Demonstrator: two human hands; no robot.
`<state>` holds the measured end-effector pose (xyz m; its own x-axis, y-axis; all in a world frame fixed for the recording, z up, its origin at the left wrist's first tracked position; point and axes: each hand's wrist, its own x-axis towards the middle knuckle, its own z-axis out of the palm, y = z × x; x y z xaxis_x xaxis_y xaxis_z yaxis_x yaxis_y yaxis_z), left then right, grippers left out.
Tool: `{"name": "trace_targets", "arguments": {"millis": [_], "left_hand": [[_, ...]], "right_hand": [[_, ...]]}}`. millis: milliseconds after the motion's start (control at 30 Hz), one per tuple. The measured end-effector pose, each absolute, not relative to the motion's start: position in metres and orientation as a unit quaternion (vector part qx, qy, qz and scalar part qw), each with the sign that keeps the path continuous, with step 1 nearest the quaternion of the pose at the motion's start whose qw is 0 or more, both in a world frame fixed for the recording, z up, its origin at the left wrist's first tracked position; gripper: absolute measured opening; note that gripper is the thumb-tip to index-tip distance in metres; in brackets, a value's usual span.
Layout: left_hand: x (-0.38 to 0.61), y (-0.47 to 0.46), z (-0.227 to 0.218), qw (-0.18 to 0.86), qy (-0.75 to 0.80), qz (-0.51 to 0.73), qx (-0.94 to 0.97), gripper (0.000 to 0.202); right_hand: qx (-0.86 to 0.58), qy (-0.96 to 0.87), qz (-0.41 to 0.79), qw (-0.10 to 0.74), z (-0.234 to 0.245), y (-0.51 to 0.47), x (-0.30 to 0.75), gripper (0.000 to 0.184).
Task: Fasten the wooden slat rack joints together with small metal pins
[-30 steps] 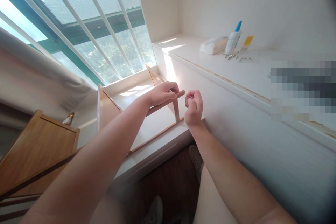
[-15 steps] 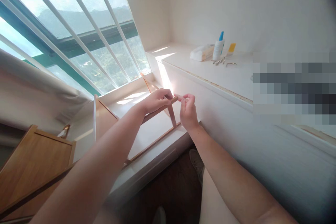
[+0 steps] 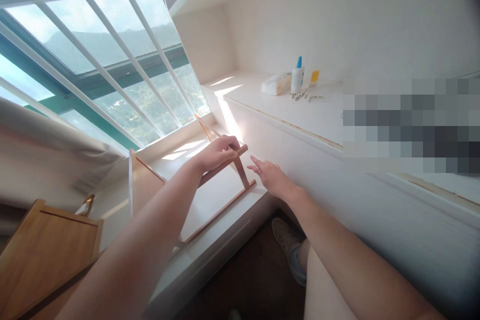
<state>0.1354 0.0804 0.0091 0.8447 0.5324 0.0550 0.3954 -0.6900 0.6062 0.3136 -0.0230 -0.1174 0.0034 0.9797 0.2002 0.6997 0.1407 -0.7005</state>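
Note:
A brown wooden frame with a top bar, an upright and a bottom rail stands on the white window sill. My left hand is curled over the top bar near its right end. Its fingertips are partly hidden, so anything else within them does not show. Just right of the bar's end, apart from it, hovers my right hand, fingers stretched out and holding nothing visible. Pale panels of the same piece rise behind and beside my left forearm.
On the white ledge stand a white bottle with a blue tip, a tissue pack and a yellow-topped item. Several metal screws and a hex key lie before them. A wooden cabinet is at left, a barred window behind.
My right hand has let go at the bar's end, moved slightly right and down, and spread its fingers. My left hand stays on the bar. The view has shifted a little.

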Motion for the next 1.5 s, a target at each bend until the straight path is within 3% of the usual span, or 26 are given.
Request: {"name": "trace_targets", "arguments": {"millis": [100,333,633,933,1233,1500], "left_hand": [[0.135,0.08,0.01,0.298,0.252,0.113,0.914,0.014],[0.136,0.078,0.011,0.298,0.261,0.113,0.911,0.016],[0.135,0.078,0.013,0.299,0.269,0.106,0.909,0.021],[0.134,0.082,0.007,0.304,0.259,0.115,0.91,0.02],[0.134,0.08,0.008,0.302,0.258,0.117,0.911,0.023],[0.135,0.078,0.009,0.295,0.266,0.125,0.909,0.02]], "right_hand": [[-0.622,-0.673,0.182,0.357,-0.109,-0.03,0.313,0.042],[-0.493,-0.684,0.155,0.515,-0.091,-0.04,0.307,0.045],[-0.502,-0.696,0.141,0.494,-0.098,-0.035,0.316,0.053],[-0.511,-0.688,0.146,0.494,-0.097,-0.03,0.32,0.03],[-0.552,-0.666,0.149,0.479,-0.085,-0.035,0.321,0.04],[-0.449,-0.648,0.244,0.564,-0.093,-0.036,0.32,0.039]]}}
